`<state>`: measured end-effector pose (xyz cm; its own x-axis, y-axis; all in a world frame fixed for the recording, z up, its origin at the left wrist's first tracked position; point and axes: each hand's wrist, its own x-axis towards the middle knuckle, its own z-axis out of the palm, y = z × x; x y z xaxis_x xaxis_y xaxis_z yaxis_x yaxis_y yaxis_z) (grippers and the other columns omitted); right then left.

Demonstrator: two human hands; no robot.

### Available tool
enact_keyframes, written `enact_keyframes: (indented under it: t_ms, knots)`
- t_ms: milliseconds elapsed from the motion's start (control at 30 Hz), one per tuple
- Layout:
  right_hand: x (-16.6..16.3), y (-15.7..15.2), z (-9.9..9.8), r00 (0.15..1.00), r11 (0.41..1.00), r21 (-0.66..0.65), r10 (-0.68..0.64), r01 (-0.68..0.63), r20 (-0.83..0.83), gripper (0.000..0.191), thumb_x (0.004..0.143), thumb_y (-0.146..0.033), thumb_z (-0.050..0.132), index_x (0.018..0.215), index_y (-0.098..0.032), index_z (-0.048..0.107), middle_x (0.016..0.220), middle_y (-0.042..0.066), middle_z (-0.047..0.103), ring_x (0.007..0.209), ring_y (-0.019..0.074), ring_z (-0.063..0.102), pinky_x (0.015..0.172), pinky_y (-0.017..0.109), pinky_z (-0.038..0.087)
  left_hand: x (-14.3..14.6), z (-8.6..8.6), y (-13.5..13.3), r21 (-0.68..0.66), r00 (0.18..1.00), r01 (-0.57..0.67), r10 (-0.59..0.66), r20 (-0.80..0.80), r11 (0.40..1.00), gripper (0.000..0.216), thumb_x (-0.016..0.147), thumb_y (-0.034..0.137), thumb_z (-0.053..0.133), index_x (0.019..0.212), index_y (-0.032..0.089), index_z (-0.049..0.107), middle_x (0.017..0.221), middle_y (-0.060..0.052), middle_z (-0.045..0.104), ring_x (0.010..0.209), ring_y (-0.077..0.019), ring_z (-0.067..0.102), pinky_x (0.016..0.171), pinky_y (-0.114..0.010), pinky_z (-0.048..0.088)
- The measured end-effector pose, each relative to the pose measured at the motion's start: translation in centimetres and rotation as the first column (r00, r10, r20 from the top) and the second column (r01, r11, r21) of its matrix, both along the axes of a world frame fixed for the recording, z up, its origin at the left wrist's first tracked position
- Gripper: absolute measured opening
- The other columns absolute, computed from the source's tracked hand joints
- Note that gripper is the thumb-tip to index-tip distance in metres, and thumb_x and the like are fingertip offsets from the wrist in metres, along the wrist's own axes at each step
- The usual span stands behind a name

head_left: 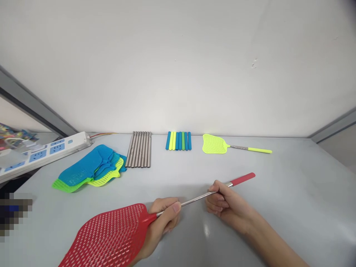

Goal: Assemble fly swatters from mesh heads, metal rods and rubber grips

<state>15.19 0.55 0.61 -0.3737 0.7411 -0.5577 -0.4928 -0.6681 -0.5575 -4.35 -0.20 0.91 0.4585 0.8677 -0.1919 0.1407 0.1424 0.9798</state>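
Note:
I hold a red fly swatter point(111, 235) above the grey table point(292, 193). My left hand point(162, 222) pinches it where the red mesh head meets the thin metal rod. My right hand point(222, 204) grips the rod farther right, just short of the red handle grip point(242, 179). The rod runs diagonally up to the right between my hands. Both hands are closed on the swatter.
Along the back lie a pile of blue and green swatter heads point(89, 170), a row of metal rods point(139, 149), a row of blue and green handle grips point(178, 141) and a finished yellow-green swatter point(222, 145). A white power strip point(41, 152) sits at the left.

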Motion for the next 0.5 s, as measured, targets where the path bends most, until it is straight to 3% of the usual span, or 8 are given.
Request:
enact_keyframes:
  t_ms: [500]
  knots:
    - [-0.8, -0.5, 0.3, 0.996, 0.978, 0.202, 0.043, -0.059, 0.082, 0.033, 0.074, -0.028, 0.042, 0.044, -0.018, 0.031, 0.041, -0.006, 0.021, 0.046, 0.0098, 0.021, 0.053, 0.026, 0.023, 0.3, -0.6, 0.2, 0.043, 0.994, -0.099, 0.097, 0.057, 0.994, 0.041, 0.082, 0.037, 0.034, 0.046, 0.019, 0.028, 0.041, 0.006, 0.027, 0.042, -0.0085, 0.027, 0.046, -0.024, 0.022]
